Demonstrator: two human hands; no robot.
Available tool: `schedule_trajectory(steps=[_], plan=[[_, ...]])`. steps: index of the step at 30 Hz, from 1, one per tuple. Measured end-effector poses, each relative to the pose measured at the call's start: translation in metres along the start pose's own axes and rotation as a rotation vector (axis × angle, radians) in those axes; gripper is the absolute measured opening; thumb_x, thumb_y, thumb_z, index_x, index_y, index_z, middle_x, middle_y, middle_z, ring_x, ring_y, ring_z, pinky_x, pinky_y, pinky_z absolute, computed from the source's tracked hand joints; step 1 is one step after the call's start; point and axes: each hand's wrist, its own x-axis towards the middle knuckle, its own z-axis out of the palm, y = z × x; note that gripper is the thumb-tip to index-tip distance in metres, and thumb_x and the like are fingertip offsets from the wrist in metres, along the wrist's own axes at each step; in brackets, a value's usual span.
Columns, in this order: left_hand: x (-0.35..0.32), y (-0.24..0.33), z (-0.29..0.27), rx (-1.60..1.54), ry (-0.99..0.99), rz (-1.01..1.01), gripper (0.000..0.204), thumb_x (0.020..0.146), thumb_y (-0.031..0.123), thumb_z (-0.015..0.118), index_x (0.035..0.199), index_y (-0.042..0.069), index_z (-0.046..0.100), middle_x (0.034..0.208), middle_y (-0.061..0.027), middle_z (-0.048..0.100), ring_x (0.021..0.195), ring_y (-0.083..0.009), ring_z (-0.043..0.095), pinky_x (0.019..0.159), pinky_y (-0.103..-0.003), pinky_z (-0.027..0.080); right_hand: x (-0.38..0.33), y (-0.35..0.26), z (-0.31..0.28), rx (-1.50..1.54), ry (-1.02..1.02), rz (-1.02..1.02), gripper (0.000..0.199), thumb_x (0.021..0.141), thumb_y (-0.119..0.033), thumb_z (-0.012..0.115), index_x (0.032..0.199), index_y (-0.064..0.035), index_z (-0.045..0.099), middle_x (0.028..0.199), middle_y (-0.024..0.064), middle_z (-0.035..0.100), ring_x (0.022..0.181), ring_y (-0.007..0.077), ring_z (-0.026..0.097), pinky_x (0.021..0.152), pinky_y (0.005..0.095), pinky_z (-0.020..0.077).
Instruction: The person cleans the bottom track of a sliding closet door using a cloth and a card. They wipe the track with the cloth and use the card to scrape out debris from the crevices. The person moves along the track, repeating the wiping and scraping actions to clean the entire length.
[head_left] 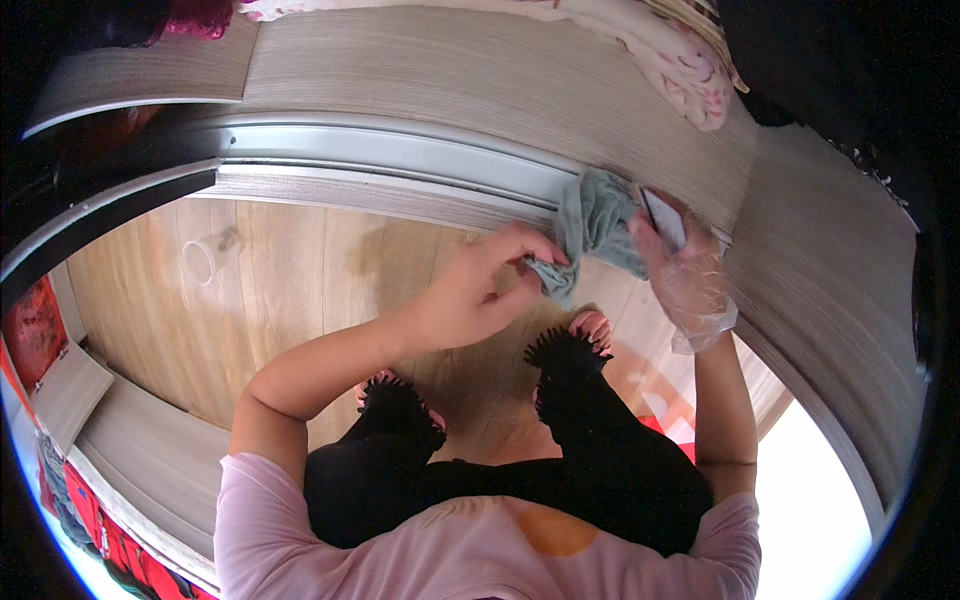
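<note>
Pink shirt (pixel 450 555) nearest. Green-grey cloth (pixel 603 212) bunched between the hands, over the silver rail (pixel 400 155). Left hand (pixel 488 285): thumb and finger pinched on its near corner. Right hand (pixel 682 275), in a clear plastic glove (pixel 712 322), closed on a flat pale piece (pixel 666 222); whether on cloth too, cannot tell. Work looks underway, unfinished: cloth not put down. Rail left of the grip uncovered; whether already gone over, cannot tell. Beyond the grip, patterned pink fabric (pixel 690 75).

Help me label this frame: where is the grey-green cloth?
In the head view, right of centre, the grey-green cloth is bunched at the silver track, between the left hand and gloved right hand.
</note>
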Motion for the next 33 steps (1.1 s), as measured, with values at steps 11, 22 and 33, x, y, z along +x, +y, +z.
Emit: schedule_trajectory(steps=[11,22,33], plan=[[-0.005,0.008,0.004,-0.735,0.072,-0.556,0.031,0.085,0.007,0.05,0.116,0.006,0.047,0.109,-0.0074,0.052,0.094,-0.0188,0.055,0.085,-0.031,0.046,-0.032,-0.021,0.037,0.489,0.041,-0.004,0.03,0.079,-0.011,0.062,0.108,-0.0037,0.055,0.095,0.0155,0.06,0.085,0.0297,0.06,0.075,0.0363,0.0481],[-0.013,0.05,-0.063,-0.135,0.42,-0.346,0.028,0.079,-0.003,0.044,0.103,0.005,0.055,0.103,-0.0087,0.054,0.091,-0.0197,0.055,0.076,-0.031,0.046,-0.091,-0.06,0.0,0.896,-0.058,0.229,0.025,0.082,0.002,0.058,0.107,0.0002,0.055,0.088,0.004,0.06,0.083,0.0106,0.056,0.075,0.0228,0.0459],[0.051,0.003,-0.078,1.094,-0.076,0.456,0.025,0.076,-0.001,0.057,0.101,0.003,0.057,0.108,-0.0113,0.054,0.104,-0.0334,0.047,0.089,-0.04,0.042,-0.162,-0.016,-0.043,0.748,0.03,0.455,0.022,0.087,-0.005,0.054,0.107,0.0033,0.054,0.086,0.005,0.061,0.08,0.0105,0.056,0.074,0.0221,0.0448]])
